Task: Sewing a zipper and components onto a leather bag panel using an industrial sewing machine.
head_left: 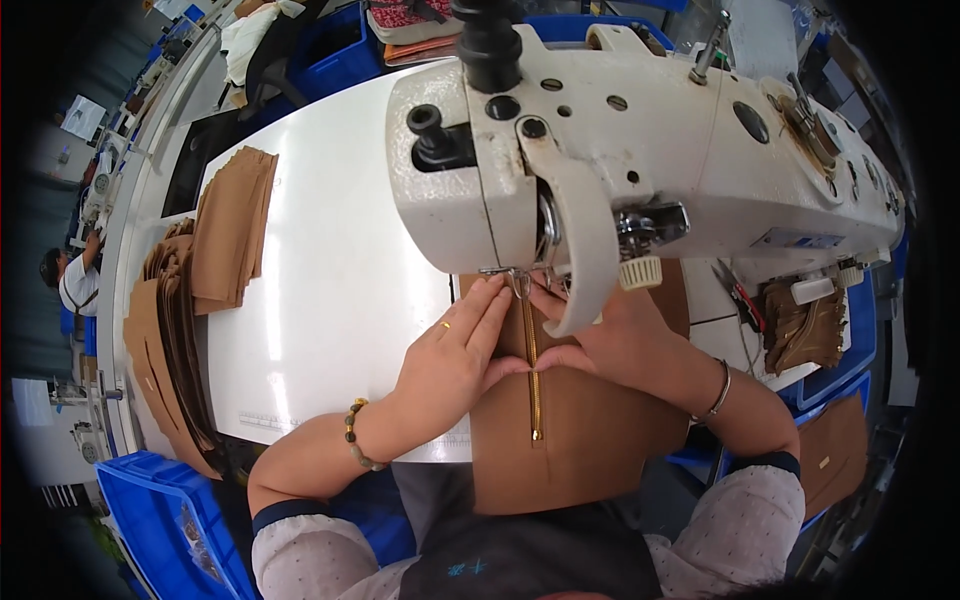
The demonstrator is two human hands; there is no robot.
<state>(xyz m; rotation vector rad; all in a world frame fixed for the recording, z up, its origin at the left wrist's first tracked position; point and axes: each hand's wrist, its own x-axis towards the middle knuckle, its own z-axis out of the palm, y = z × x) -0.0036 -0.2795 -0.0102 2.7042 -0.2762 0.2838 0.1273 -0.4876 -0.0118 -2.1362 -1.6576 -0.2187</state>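
A brown leather-like panel (580, 450) lies under the needle area of a white sewing machine (700, 160), with a brass zipper (536, 395) running lengthwise through a slot in it. My left hand (450, 365) rests on the panel left of the zipper, fingers stretched toward the presser foot (518, 280), thumb reaching the zipper. My right hand (615, 345) presses on the panel right of the zipper, thumb near the left one; some fingertips are hidden behind the machine's curved guard (590, 230).
Brown piece stacks (230, 220) sit on the white table (300, 320) at left. Red-handled scissors (752, 308) and more brown pieces (800, 340) are at right. Blue crates (150, 495) stand around the table. A co-worker (75, 280) sits at far left.
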